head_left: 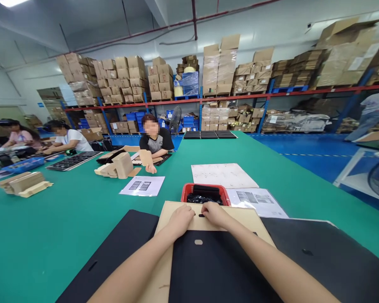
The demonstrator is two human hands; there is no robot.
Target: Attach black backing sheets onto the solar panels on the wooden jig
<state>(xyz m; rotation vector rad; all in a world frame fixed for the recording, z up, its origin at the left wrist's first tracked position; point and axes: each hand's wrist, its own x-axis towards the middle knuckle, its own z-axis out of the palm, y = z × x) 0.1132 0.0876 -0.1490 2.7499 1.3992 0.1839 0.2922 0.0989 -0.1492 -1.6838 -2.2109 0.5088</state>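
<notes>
My left hand [182,218] rests on the upper part of a tan cardboard sheet [240,218], its fingers curled together and a small dark spot at the fingertips. Close beside it, my right hand [215,213] has its fingers pinched at a small black oval [201,215]; whether this is a loose piece or a slot I cannot tell. What either hand grips is hidden. A black sheet [205,269] lies over the cardboard below my hands, with an oval opening showing tan. Just beyond the cardboard stands a red basket [183,194] holding small black parts.
Black sheets [123,240] flank the cardboard, with another black sheet [322,248] at right. Printed papers [142,185] and a stained white board [222,175] lie on the green table [82,219]. Across it, a person [156,143] handles cardboard pieces [123,165]; others sit farther left.
</notes>
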